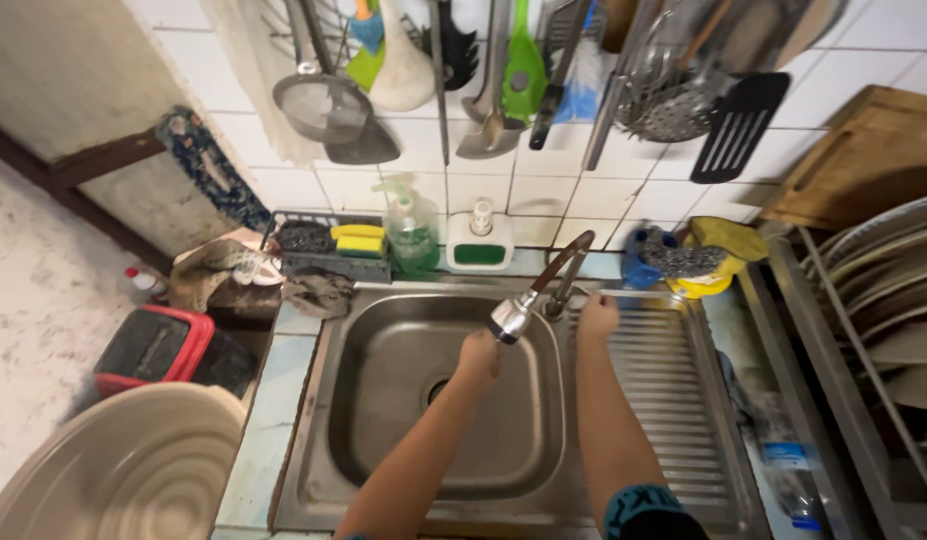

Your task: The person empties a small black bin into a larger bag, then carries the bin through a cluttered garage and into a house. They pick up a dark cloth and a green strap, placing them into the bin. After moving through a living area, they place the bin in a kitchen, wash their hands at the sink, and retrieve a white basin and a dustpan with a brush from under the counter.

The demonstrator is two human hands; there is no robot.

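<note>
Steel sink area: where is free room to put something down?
The ribbed steel draining board, between the right hand and the dish rack, is bare. So is the steel sink basin left of the left hand. The back ledge is crowded.

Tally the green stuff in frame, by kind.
Green utensils hanging on the wall: 2, a spatula and a smaller piece
Green soap bottle: 1
Dispenser holding green liquid: 1
Yellow-green sponges: 1 stack
Total: 5
</note>
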